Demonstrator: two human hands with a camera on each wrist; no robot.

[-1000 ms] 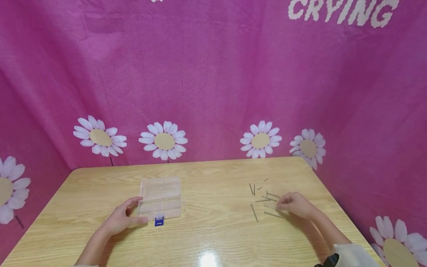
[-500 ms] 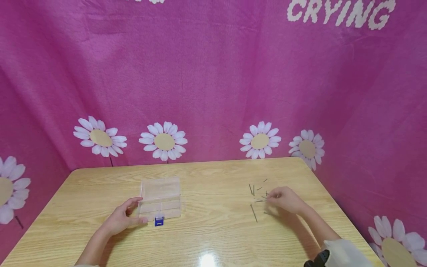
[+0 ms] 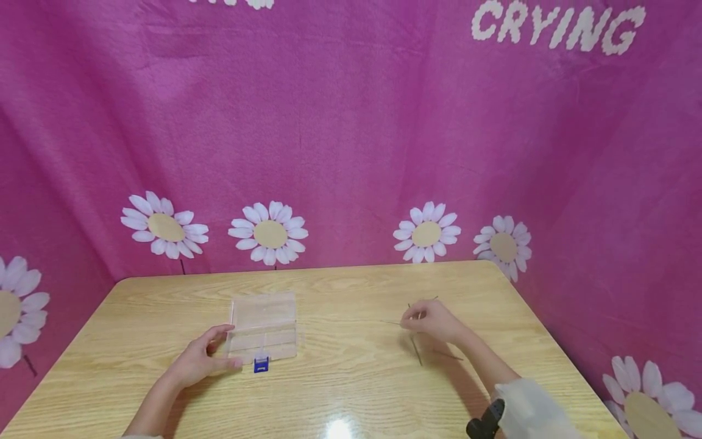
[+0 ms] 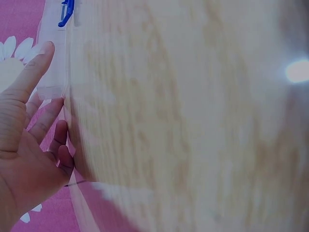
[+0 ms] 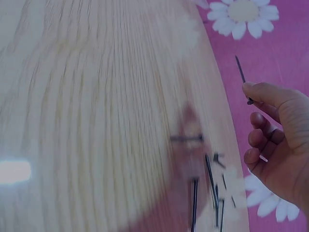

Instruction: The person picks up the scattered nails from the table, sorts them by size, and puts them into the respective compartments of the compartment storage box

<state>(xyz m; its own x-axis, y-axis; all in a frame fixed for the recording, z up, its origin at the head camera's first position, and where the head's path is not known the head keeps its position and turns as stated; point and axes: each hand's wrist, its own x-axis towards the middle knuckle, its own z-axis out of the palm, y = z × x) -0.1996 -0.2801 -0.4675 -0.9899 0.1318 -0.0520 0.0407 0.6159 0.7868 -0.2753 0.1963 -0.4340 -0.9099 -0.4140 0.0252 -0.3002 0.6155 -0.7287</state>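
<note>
A clear plastic box (image 3: 263, 342) with a blue latch (image 3: 261, 364) lies on the left of the table, its lid (image 3: 264, 308) folded back. My left hand (image 3: 198, 358) holds its left side, thumb at the front edge and fingers near the hinge. My right hand (image 3: 433, 320) pinches a nail (image 5: 240, 70) between thumb and index finger, point outward, above the table. Its other fingers are loosely curled. Below it lie several loose nails (image 5: 194, 205), large and small, partly hidden by the hand in the head view.
The wooden table (image 3: 340, 341) ends at a pink cloth (image 3: 351, 152) with daisies, which hangs behind it and at both sides. A bright light reflection (image 3: 339, 428) shows near the front of the table.
My right hand has moved left from the right side of the nails, and a nail now sticks out of its fingertips toward the box. The left hand and the box stay still.
</note>
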